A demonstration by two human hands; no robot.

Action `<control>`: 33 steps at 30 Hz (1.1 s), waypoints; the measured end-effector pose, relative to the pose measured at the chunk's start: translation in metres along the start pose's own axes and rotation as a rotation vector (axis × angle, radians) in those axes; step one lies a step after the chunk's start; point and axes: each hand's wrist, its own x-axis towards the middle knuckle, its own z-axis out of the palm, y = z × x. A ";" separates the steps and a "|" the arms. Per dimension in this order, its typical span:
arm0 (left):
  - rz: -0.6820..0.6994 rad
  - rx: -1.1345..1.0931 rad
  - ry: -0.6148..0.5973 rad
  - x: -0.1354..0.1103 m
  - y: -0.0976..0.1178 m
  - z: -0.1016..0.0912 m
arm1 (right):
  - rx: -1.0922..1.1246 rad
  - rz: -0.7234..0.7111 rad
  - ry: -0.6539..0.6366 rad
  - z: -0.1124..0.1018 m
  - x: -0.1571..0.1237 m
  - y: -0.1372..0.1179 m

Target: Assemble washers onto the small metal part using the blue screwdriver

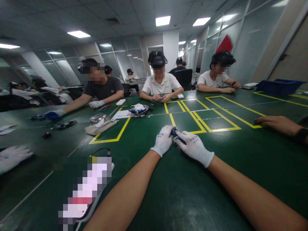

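Both my hands wear white gloves with blue-coated fingers and meet above the green table point(183, 192). My left hand point(163, 138) is closed on a small dark piece with a shiny metal part point(175, 141). From the other side, my right hand point(192, 144) pinches the same piece, its index finger stretched along it. Most of the piece is hidden by the gloved fingers, so its kind does not show.
Yellow tape outlines point(199, 130) mark the table ahead. A blurred-out phone-like device point(89, 189) lies at left with a cable. Beyond it are a cloth point(99, 127), a metal bowl point(97, 118) and dark tools point(64, 125). Co-workers sit around; one's hand point(279, 124) rests at right. A blue bin point(279, 87) stands far right.
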 end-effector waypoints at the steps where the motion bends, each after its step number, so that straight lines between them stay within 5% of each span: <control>1: -0.002 0.006 -0.001 0.000 0.001 0.000 | 0.027 0.005 0.005 -0.001 0.000 -0.001; 6: -0.010 -0.001 0.005 0.001 0.002 -0.001 | 0.125 -0.022 0.021 0.000 0.000 -0.001; 18: -0.011 -0.003 -0.034 0.000 0.000 0.002 | -0.121 -0.052 -0.046 0.004 0.002 0.010; 26: -0.033 0.041 -0.053 0.000 0.001 -0.001 | 0.130 0.002 -0.024 0.004 0.002 0.000; 33: -0.026 0.016 -0.057 -0.001 0.002 -0.002 | 0.045 -0.028 -0.033 0.005 0.002 0.004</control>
